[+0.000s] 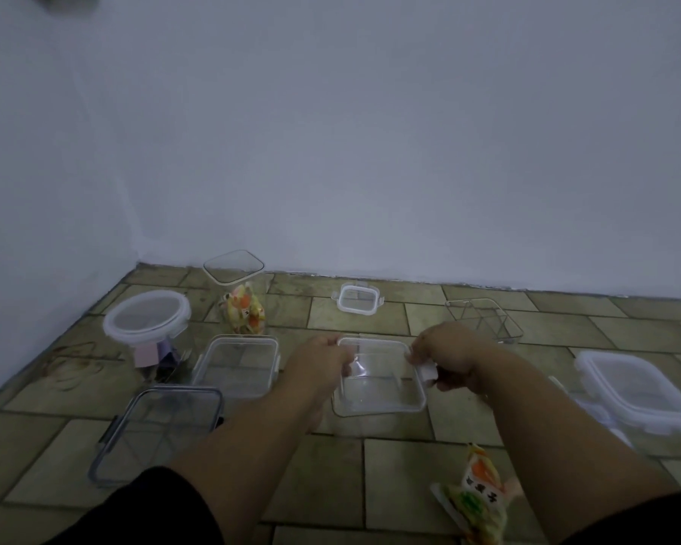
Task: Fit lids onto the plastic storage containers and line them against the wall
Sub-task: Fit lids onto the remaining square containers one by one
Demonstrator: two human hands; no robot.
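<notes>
Now clear container (378, 381) btwn both hands (323, 357).

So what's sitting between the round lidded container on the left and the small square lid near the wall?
In the head view, a tall clear jar holding colourful snack packets stands between the round container and the small lid.

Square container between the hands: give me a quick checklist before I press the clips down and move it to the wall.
1. Left hand on the square container, left edge: ok.
2. Right hand on its right-side clip: ok.
3. Lid seated flush all round: cannot tell, clear plastic and blur.
4. Left-side clip shut: cannot tell, hidden by the hand.
5. Free floor at the wall ahead, right of the small container: ok.
6. Already lined against the wall: not ok, it sits well short.
</notes>
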